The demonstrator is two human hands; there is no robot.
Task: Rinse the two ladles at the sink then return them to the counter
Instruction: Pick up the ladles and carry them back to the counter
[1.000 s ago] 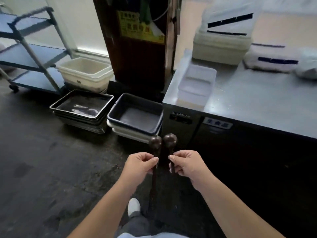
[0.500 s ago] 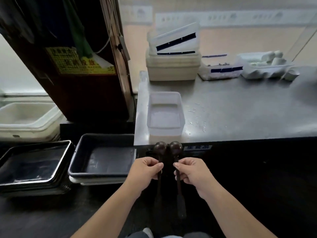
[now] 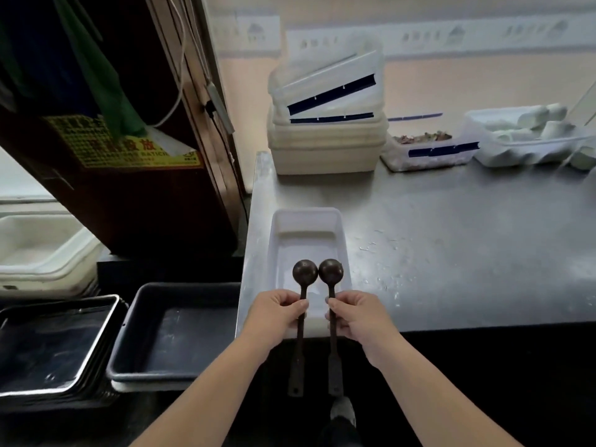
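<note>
Dark metal round-bowled ladles, left one (image 3: 304, 271) and right one (image 3: 331, 271), touch bowls over the white plastic tray (image 3: 278, 240) on the steel table (image 3: 451, 246); left hand (image 3: 279, 312) and right hand (image 3: 356, 314) have fingers clamped on the handles.

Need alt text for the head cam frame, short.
A left hand and a right hand each hold a dark ladle upright by its handle, bowls side by side over a white tub on a steel counter.

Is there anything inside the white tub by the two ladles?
No, the white tub on the steel counter shows only its bare bottom, with both ladle bowls held over its near end.
</note>
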